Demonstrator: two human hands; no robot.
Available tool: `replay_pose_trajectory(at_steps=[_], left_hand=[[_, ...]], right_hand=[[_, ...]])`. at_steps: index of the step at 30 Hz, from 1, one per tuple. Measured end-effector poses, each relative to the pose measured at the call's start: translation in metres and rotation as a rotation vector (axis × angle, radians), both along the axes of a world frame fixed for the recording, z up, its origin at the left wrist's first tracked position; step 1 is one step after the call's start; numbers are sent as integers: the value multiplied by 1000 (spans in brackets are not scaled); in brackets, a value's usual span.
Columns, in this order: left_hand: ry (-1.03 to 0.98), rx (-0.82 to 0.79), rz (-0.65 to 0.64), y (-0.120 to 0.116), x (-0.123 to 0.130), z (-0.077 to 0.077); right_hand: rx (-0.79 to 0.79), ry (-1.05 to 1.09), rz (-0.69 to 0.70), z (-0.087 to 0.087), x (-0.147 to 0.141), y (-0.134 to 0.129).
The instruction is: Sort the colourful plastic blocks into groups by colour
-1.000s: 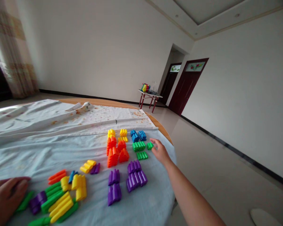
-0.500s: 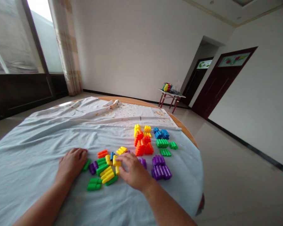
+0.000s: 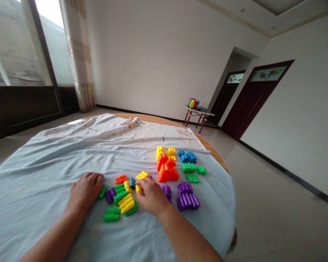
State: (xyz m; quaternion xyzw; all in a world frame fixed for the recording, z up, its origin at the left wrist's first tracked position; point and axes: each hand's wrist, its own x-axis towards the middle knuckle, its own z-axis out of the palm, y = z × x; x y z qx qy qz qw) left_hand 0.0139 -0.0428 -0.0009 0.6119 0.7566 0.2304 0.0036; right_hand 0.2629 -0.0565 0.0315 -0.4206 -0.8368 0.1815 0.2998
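My left hand (image 3: 87, 188) lies palm down on the pale blue cloth, fingers together and slightly curved, beside a green block (image 3: 102, 192). My right hand (image 3: 153, 196) pinches a yellow block (image 3: 138, 188), partly covered by the fingers. Between the hands is a loose cluster of ribbed plastic blocks: purple (image 3: 110, 195), orange (image 3: 121, 179), blue (image 3: 132, 182), a yellow group (image 3: 126, 203) and green pieces (image 3: 111, 214). Another yellow piece (image 3: 142, 175) lies just beyond my right fingertips. A purple block (image 3: 167, 192) is partly hidden behind my right hand.
Right of my right hand, blocks are stacked by colour: purple (image 3: 188, 196), orange (image 3: 168, 171), yellow (image 3: 171, 152), green (image 3: 188, 167) and blue (image 3: 187, 156). Cloth (image 3: 57, 160) covers the round table, whose wooden edge (image 3: 213, 157) shows. A small table (image 3: 199, 110) stands by the far wall.
My right hand has drawn the yellow block slightly right, away from the cluster, uncovering more of the blue block. My left hand stays in place. The view has shifted slightly.
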Motion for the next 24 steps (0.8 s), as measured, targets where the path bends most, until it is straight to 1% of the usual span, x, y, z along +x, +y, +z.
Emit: replay_pose_trajectory(at_steps=[3, 7, 9, 12, 14, 16, 18, 19, 20, 21, 23, 24], left_hand=[[-9, -6, 6, -1, 1, 0], [-20, -12, 14, -1, 2, 2], [-25, -15, 24, -1, 3, 2], [-33, -9, 29, -3, 3, 5], [-28, 17, 19, -6, 3, 12], [-2, 89, 8, -10, 6, 22], [-3, 208, -28, -14, 13, 34], [-52, 251, -63, -15, 18, 40], [-141, 259, -107, -16, 25, 45], [-260, 227, -168, -17, 33, 50], [-520, 74, -297, -20, 51, 58], [-630, 10, -338, -22, 60, 62]], right_hand=[[-104, 189, -25, 0, 5, -1], [-340, 480, 66, -4, 10, -4], [-403, 578, 95, -7, 10, -4], [-428, 682, 95, -10, 11, -2], [-400, 700, 77, -12, 10, -2], [-354, 684, 56, -12, 10, -2], [-319, 666, 45, -10, 10, -2], [-304, 661, 41, -9, 10, -3], [-290, 657, 35, -7, 10, -4], [-276, 650, 26, -5, 10, -5], [-255, 633, 8, 1, 10, -8], [-249, 625, 2, 4, 11, -10]])
